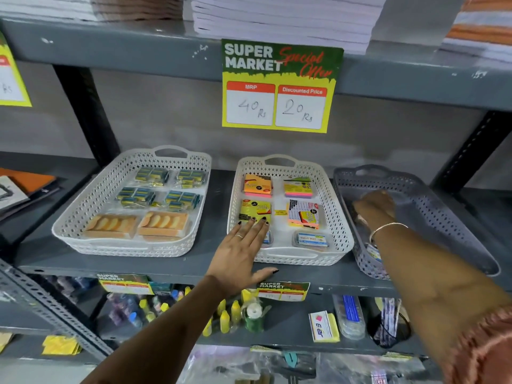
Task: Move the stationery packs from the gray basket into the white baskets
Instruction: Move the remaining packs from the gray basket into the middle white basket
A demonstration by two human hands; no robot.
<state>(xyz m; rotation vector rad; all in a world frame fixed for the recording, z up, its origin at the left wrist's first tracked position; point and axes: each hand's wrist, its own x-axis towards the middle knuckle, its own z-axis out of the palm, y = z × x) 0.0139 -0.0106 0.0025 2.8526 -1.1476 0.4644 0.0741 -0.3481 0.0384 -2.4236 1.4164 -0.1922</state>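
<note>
Left fingers: the left hand (pixel 240 254) lies flat, fingers spread, dark-nailed tips on a yellow pack (pixel 254 212); the thumb hangs over the shelf edge (pixel 171 274).
Right fingers: the right hand (pixel 374 207) reaches down into the gray basket (pixel 443 214); it is blurred and turned away, so I cannot tell whether it pinches anything. A thin metal bangle (pixel 386 228) rings the wrist.
Gray basket: perforated plastic, rectangular, tilted at the right; a small pack (pixel 373 252) shows by its near wall.
Middle white basket (pixel 342 217): lattice-walled plastic, holding glossy wrapped sticky-note packs in yellow, orange and pink, and clear flat boxes.
Left white basket (pixel 83 209): same lattice, with cellophane bundles of small blue-yellow blocks and two tan boxes.
Farther: a green and yellow price sign (pixel 279 87) hangs from the painted metal shelf above.
</note>
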